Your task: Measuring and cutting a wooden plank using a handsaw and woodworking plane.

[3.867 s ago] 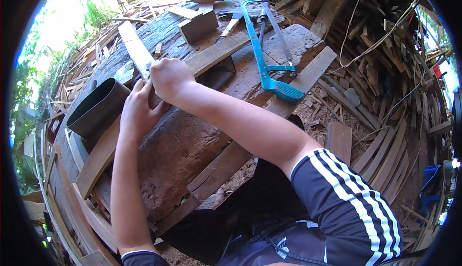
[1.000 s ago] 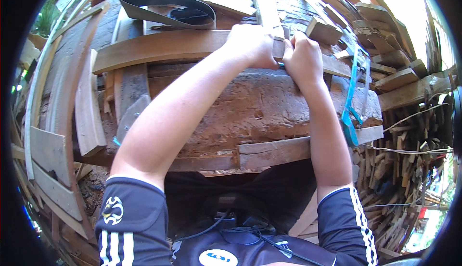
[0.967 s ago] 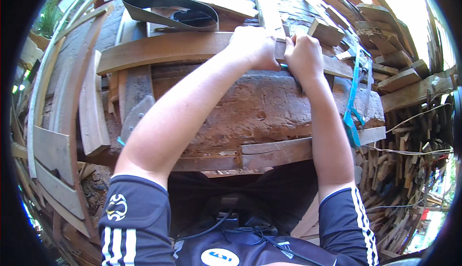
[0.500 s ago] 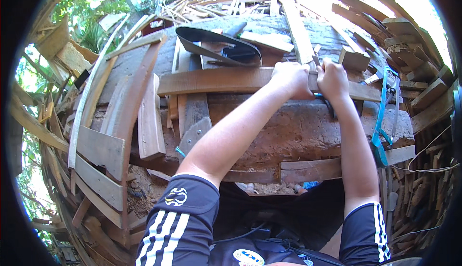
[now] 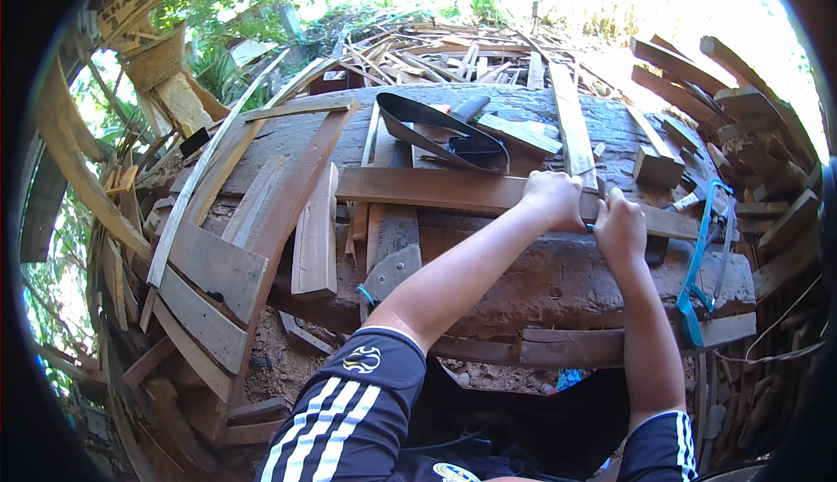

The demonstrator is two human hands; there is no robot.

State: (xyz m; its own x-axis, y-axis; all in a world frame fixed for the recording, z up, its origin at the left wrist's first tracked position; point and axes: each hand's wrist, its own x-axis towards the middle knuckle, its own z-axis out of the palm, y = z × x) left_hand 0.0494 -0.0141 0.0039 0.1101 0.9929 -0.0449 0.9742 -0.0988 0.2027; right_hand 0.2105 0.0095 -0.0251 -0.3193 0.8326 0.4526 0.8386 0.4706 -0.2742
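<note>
A long brown plank (image 5: 427, 189) lies crosswise on a heavy, weathered timber block (image 5: 488, 281). Toward its right end, my left hand (image 5: 555, 198) is closed over the plank in a fist. Just right of it and slightly nearer, my right hand (image 5: 621, 227) is also closed, with its knuckles up. A thin dark edge shows between the two fists; what it belongs to is hidden by the fingers. Behind the plank sits a looped black strap (image 5: 418, 133). A blue-framed hacksaw (image 5: 695, 264) rests to the right of my right hand.
Left of the plank stand a short thick board (image 5: 316, 238) and several long strips. A flat grey piece with holes and a teal cord (image 5: 394, 270) is near my left forearm. A pale plank (image 5: 571, 125) runs away behind my hands. Wood offcuts (image 5: 741, 125) are stacked at the right.
The view has tilted upward, so the block and both hands appear lower and a little to the right. My hands remain closed at about the same place on the plank.
</note>
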